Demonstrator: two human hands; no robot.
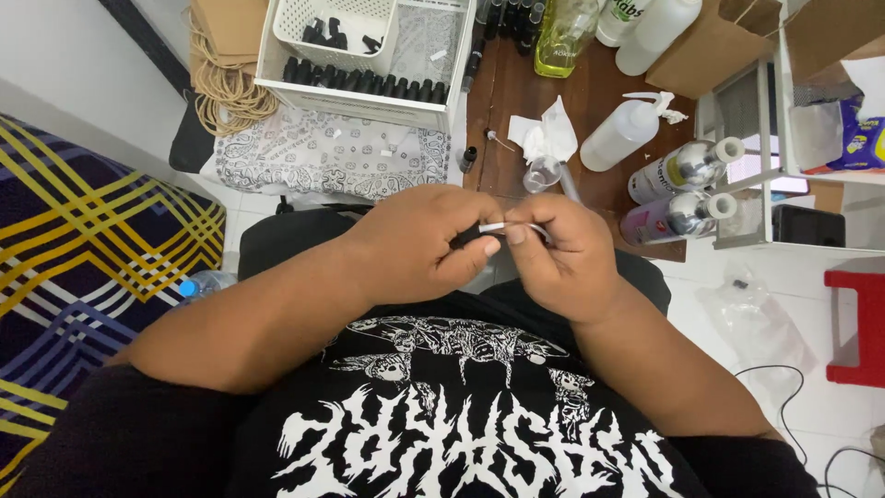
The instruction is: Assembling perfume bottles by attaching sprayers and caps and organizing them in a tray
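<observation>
Two hands meet at centre frame: the left hand pinches a small black bottle-like piece, mostly hidden by its fingers, and the right hand is curled round a thin white strip touching it. At twelve o'clock stands a white slatted plastic crate holding one row of black caps; at two o'clock lie two silver spray cans beside one white squeeze bottle; the dark wooden table is cut off at the top.
</observation>
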